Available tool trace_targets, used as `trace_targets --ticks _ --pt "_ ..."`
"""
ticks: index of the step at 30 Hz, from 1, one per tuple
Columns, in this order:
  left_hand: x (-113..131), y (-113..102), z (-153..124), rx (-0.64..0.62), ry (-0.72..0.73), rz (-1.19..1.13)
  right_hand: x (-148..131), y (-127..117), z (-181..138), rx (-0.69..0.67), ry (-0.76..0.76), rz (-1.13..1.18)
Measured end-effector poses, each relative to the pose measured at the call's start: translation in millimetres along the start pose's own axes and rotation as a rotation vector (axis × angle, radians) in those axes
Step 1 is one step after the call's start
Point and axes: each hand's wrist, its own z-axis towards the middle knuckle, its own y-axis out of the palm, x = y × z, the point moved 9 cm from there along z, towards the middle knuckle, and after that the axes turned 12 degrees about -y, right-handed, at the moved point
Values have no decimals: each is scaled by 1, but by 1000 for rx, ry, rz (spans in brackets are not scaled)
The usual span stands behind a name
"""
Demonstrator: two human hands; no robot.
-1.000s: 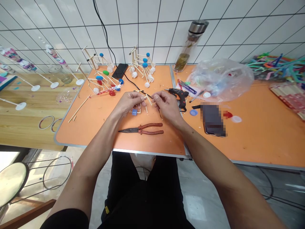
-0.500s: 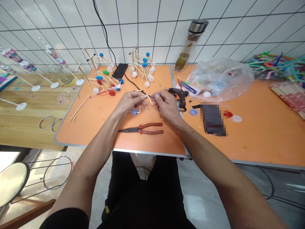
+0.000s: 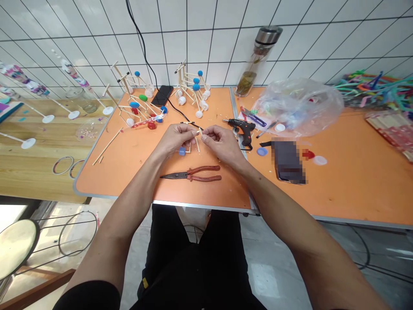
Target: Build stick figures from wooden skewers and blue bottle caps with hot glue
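Note:
My left hand (image 3: 176,138) and my right hand (image 3: 221,143) meet over the orange table (image 3: 129,163), both pinched on a small frame of thin wooden sticks (image 3: 197,138). A blue bottle cap (image 3: 182,151) hangs at the frame's lower left, just under my left fingers. The right thumb and forefinger press a stick end close to the left fingertips. Red-handled pliers (image 3: 193,174) lie on the table just in front of my hands.
A black glue gun (image 3: 242,128) lies right of my hands, with a pixelated dark object (image 3: 288,161), loose caps and a plastic bag (image 3: 298,105) beyond. Finished stick-and-cap models (image 3: 192,90), a phone (image 3: 162,95) and a bottle (image 3: 256,60) stand at the back. A stool (image 3: 16,247) is lower left.
My right hand has shifted slightly left, closing the gap to my left hand on the stick frame. Nothing else has moved.

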Motion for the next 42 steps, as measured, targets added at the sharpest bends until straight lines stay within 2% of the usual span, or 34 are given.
trace_targets --ticks 8,30,42 --pt "2 1 -1 -9 26 5 11 5 -1 -17 38 54" --pt "-2 2 1 -50 8 -68 4 1 -1 12 45 9" --pt "-2 -1 1 -22 12 -17 5 -2 -1 39 26 19"
